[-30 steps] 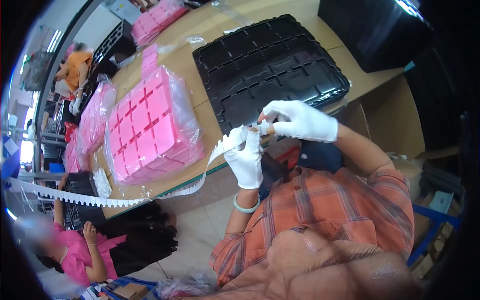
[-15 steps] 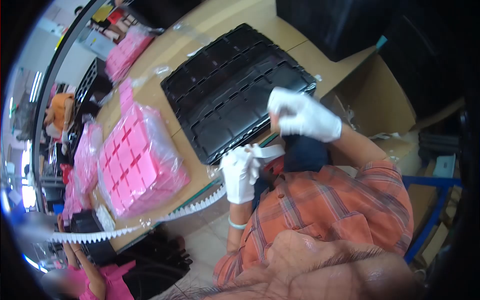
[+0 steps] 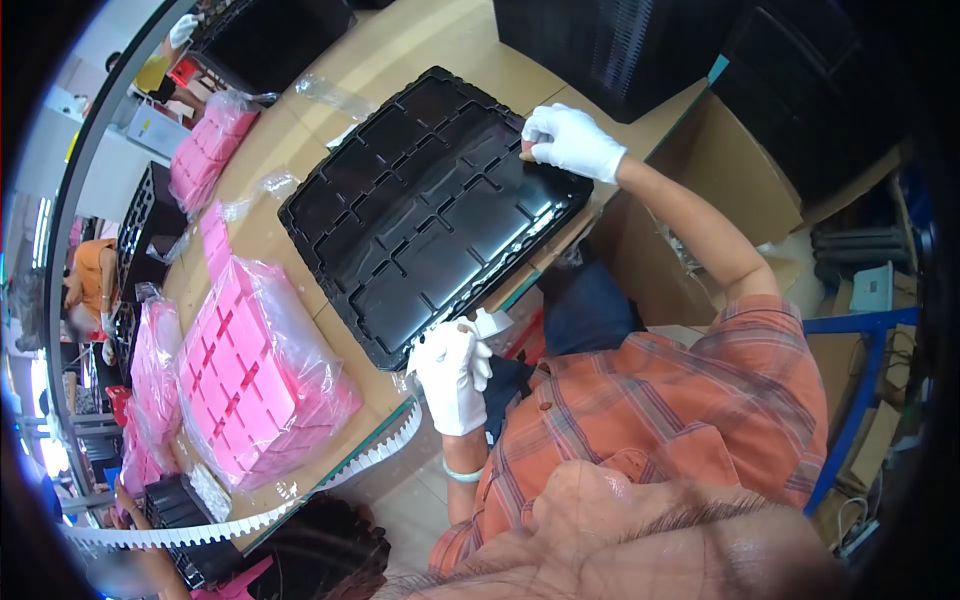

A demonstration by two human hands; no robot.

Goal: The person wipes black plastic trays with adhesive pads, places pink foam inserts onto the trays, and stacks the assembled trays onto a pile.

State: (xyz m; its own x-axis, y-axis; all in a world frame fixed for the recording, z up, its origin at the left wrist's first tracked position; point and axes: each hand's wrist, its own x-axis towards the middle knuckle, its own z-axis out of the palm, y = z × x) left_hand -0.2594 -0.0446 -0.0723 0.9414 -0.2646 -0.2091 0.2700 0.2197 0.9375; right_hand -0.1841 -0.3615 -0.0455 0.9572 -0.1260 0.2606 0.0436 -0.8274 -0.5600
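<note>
A large black plastic tray (image 3: pixel 430 215) with raised ribs and slots lies on the cardboard-topped table. My left hand (image 3: pixel 450 380), white-gloved, is closed around a white notched strip (image 3: pixel 375 452) at the tray's near left corner. The strip's long toothed length trails away to the left, and a short flat end sticks out right of my fingers. My right hand (image 3: pixel 575 143), also in a white glove with a bare fingertip showing, is at the tray's right-hand part. Its thumb and fingers are pinched together at the surface; whatever they hold is hidden.
Pink slotted dividers in clear plastic (image 3: pixel 245 380) lie left of the tray, with more wrapped pink bundles (image 3: pixel 212 150) behind. Black bins (image 3: pixel 620 50) stand at the back. An open cardboard box (image 3: pixel 725 165) is at the right. Other people work at the left.
My right hand has moved from near my left hand up and over onto the tray's right part. My left hand still holds the strip. The view has shifted slightly.
</note>
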